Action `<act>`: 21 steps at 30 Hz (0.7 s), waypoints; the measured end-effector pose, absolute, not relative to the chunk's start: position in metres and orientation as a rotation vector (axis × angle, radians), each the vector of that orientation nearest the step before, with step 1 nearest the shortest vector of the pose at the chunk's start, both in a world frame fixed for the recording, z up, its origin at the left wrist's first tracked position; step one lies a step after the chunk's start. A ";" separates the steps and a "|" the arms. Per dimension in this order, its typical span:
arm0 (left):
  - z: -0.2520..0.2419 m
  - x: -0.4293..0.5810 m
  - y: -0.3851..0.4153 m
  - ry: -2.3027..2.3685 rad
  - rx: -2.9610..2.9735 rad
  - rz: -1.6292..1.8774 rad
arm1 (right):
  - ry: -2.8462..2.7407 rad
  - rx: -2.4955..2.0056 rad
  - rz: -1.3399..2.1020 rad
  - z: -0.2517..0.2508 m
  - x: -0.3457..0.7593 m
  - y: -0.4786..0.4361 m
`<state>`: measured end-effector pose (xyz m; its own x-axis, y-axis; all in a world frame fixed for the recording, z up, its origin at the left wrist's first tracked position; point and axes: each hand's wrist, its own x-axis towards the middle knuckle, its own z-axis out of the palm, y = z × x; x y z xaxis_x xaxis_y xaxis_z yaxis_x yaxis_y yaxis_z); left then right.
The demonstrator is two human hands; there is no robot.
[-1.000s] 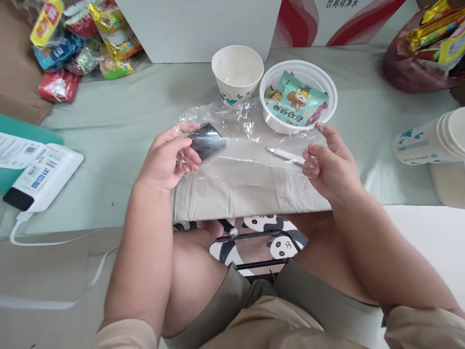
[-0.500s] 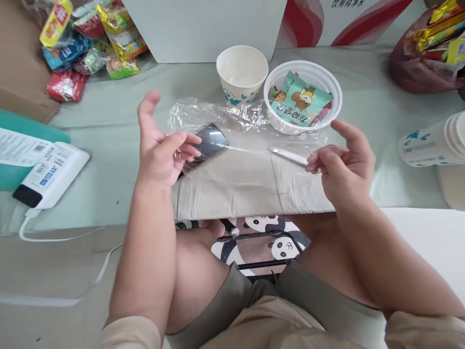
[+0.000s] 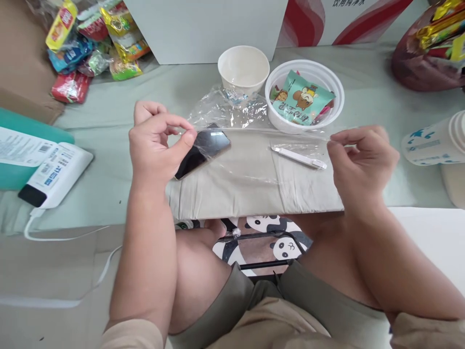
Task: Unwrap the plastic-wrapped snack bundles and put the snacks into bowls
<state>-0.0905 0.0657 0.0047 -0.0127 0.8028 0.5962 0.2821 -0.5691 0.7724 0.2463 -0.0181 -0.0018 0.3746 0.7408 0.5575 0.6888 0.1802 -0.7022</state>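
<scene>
A sheet of clear plastic film (image 3: 250, 138) is stretched between my two hands above a folded beige cloth (image 3: 254, 186). My left hand (image 3: 156, 143) pinches the film's left edge between thumb and fingers. My right hand (image 3: 363, 160) pinches its right edge. Under the film, a dark phone (image 3: 207, 150) lies on the cloth beside my left hand. A small white stick-like tool (image 3: 300, 157) lies on the cloth near my right hand. The film's far part is crumpled against a white paper cup (image 3: 243, 70).
A clear plastic bowl (image 3: 327, 80) holding snack packets stands beside the cup. Snack packets (image 3: 90, 43) are piled at the back left. A white power bank (image 3: 54, 177) with a cable lies left. Stacked paper cups (image 3: 436, 138) lie right, and a bag of snacks (image 3: 428, 43) sits at the back right.
My hands were open and loose half a second ago; both now pinch the film's edges and pull it taut, spread wider apart. The phone lies free on the cloth.
</scene>
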 end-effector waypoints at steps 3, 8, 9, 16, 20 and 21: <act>0.006 -0.088 0.067 0.880 1.816 1.613 | -1.440 -1.396 -0.179 0.001 0.250 -0.016; 0.012 -0.070 0.069 0.596 1.694 1.713 | -1.422 -1.143 -0.008 0.006 0.241 -0.021; 0.012 -0.066 0.071 0.610 1.687 1.750 | -1.382 -1.149 0.036 0.007 0.239 -0.022; -0.005 -0.057 0.083 0.872 1.641 1.641 | -1.171 -1.367 0.492 0.004 0.242 -0.015; -0.010 -0.059 0.081 1.270 1.520 1.394 | -1.112 -1.564 0.589 0.003 0.246 -0.012; -0.010 -0.059 0.079 1.360 1.478 1.340 | -1.128 -1.630 0.594 0.003 0.248 -0.012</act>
<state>-0.0595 0.0789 -0.0100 -0.0923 0.9713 0.2190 0.2334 -0.1927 0.9531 0.2475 -0.0123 0.0025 0.4386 0.8870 0.1445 0.3823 -0.0387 -0.9232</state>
